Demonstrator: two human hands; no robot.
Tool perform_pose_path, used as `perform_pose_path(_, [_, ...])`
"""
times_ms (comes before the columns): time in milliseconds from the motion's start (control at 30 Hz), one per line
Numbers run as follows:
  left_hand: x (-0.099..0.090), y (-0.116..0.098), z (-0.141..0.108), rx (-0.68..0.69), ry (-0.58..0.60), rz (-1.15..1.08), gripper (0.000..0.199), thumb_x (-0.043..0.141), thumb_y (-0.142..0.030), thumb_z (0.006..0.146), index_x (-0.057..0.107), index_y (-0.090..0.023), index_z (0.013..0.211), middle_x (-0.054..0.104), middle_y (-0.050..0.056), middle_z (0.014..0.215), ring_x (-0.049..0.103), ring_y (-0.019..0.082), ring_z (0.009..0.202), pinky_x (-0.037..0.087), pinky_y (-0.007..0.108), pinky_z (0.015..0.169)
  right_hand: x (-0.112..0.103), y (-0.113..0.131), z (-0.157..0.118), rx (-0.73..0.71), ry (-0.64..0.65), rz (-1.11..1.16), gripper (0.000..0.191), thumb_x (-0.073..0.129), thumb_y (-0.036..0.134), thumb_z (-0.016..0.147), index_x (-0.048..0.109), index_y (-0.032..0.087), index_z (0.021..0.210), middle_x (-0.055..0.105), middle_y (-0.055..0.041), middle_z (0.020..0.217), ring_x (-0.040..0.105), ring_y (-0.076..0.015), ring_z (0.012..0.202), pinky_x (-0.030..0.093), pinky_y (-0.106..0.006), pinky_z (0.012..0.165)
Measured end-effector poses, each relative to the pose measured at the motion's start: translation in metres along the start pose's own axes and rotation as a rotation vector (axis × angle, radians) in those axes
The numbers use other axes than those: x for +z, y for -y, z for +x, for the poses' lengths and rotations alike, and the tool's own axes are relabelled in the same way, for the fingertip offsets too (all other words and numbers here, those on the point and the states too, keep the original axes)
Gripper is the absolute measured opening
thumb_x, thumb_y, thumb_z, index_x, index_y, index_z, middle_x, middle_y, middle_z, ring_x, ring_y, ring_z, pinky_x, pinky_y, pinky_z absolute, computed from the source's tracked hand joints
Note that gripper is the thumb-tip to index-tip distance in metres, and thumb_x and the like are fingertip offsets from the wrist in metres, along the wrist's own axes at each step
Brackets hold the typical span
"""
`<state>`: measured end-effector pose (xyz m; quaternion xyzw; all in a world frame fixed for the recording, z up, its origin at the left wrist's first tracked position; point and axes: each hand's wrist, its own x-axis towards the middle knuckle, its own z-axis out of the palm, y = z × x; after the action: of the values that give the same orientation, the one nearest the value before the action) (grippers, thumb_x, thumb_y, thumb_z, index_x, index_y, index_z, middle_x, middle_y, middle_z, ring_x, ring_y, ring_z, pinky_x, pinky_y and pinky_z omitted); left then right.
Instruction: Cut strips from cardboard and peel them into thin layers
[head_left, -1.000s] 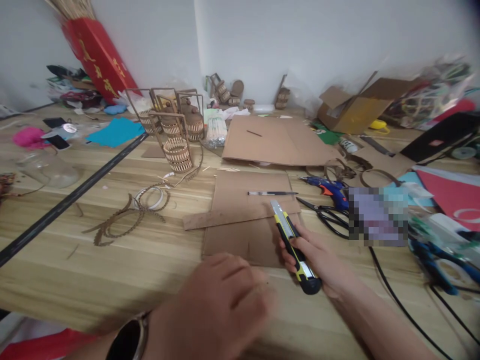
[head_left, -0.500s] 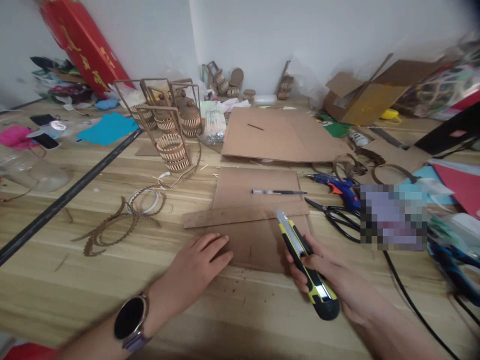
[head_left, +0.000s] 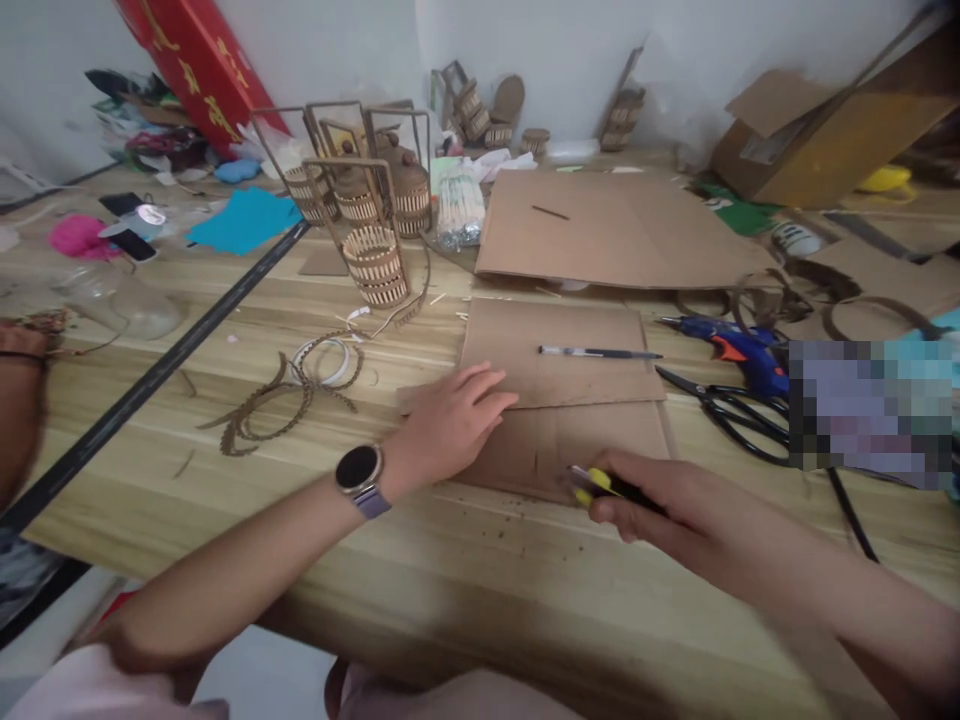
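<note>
My left hand [head_left: 454, 425], a watch on its wrist, lies with fingers apart on a narrow cardboard strip [head_left: 581, 390], near the strip's left end. Under the strip is a brown cardboard sheet [head_left: 502, 455]. My right hand [head_left: 652, 500] is closed around a yellow and black utility knife [head_left: 600, 484], its front end over the sheet's lower right part. Whether the tip touches the cardboard cannot be made out. A pen [head_left: 600, 352] rests on the sheet above the strip.
Black scissors [head_left: 746, 420] and a blue glue gun [head_left: 739, 350] lie at the right. Small baskets [head_left: 375, 270], coiled braided strips [head_left: 274, 410] and a larger cardboard sheet [head_left: 615, 235] are further back. Another person's arm [head_left: 21, 410] shows at the left edge.
My left hand has moved up and right onto the strip. My right hand has turned the knife, so its front end points left, lower over the cardboard. The view has shifted, showing another person's arm.
</note>
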<state>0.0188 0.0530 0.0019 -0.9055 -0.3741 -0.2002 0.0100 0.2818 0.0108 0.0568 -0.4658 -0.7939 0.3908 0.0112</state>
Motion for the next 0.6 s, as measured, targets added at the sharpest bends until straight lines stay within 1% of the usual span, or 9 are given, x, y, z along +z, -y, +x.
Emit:
perform_pose_path(33, [0.005, -0.001, 0.005, 0.009, 0.008, -0.005, 0.031, 0.043, -0.015, 0.100, 0.062, -0.011, 0.124, 0.058, 0.016, 0.136, 0.047, 0.030, 0.136, 0.045, 0.049, 0.110, 0.001, 0.002, 0.004, -0.028, -0.001, -0.110, 0.028, 0.041, 0.041, 0.097, 0.058, 0.021, 0.090, 0.069, -0.0041, 0.082, 0.065, -0.0182, 0.074, 0.043, -0.028, 0.063])
perform_pose_path(100, [0.017, -0.003, 0.012, 0.019, 0.034, -0.011, 0.033, 0.042, -0.018, 0.102, 0.058, -0.010, 0.129, 0.054, 0.017, 0.142, 0.041, 0.031, 0.142, 0.041, 0.050, 0.114, 0.007, 0.004, 0.013, -0.061, -0.002, -0.362, 0.019, 0.043, 0.032, 0.097, 0.057, 0.021, 0.095, 0.072, -0.0048, 0.085, 0.068, -0.0196, 0.074, 0.039, -0.027, 0.058])
perform_pose_path(167, [0.026, -0.004, 0.017, 0.019, 0.069, -0.011, 0.036, 0.044, -0.022, 0.102, 0.055, -0.010, 0.134, 0.050, 0.018, 0.147, 0.037, 0.032, 0.144, 0.036, 0.051, 0.117, 0.015, 0.006, 0.022, -0.073, -0.008, -0.605, 0.014, 0.045, 0.028, 0.097, 0.056, 0.021, 0.094, 0.072, -0.0041, 0.078, 0.069, -0.0203, 0.068, 0.032, -0.026, 0.051])
perform_pose_path(233, [0.033, -0.005, 0.020, 0.005, 0.100, -0.009, 0.039, 0.044, -0.026, 0.102, 0.052, -0.010, 0.136, 0.048, 0.018, 0.149, 0.036, 0.032, 0.145, 0.034, 0.052, 0.118, 0.021, 0.007, 0.029, -0.090, -0.006, -0.734, 0.013, 0.046, 0.028, 0.098, 0.055, 0.020, 0.091, 0.071, -0.0030, 0.071, 0.068, -0.0207, 0.061, 0.024, -0.027, 0.047])
perform_pose_path(300, [0.036, -0.005, 0.020, -0.013, 0.115, -0.004, 0.040, 0.043, -0.028, 0.103, 0.051, -0.011, 0.137, 0.049, 0.017, 0.149, 0.038, 0.030, 0.144, 0.035, 0.050, 0.117, 0.025, 0.008, 0.035, -0.109, 0.000, -0.764, 0.013, 0.048, 0.029, 0.098, 0.054, 0.021, 0.090, 0.071, -0.0031, 0.071, 0.069, -0.0217, 0.062, 0.019, -0.028, 0.046])
perform_pose_path(400, [0.036, -0.006, 0.020, -0.020, 0.117, 0.008, 0.039, 0.041, -0.027, 0.103, 0.052, -0.011, 0.137, 0.050, 0.017, 0.148, 0.041, 0.028, 0.142, 0.036, 0.047, 0.117, 0.027, 0.011, 0.040, -0.117, 0.014, -0.787, 0.013, 0.049, 0.029, 0.098, 0.054, 0.021, 0.089, 0.072, -0.0030, 0.074, 0.070, -0.0232, 0.063, 0.015, -0.028, 0.045])
perform_pose_path(600, [0.034, -0.009, 0.021, -0.028, 0.126, 0.039, 0.039, 0.042, -0.026, 0.103, 0.053, -0.011, 0.137, 0.050, 0.016, 0.148, 0.042, 0.028, 0.141, 0.035, 0.045, 0.117, 0.030, 0.014, 0.043, -0.120, 0.020, -0.835, 0.013, 0.050, 0.028, 0.097, 0.055, 0.021, 0.087, 0.070, -0.0029, 0.072, 0.070, -0.0237, 0.061, 0.012, -0.028, 0.045])
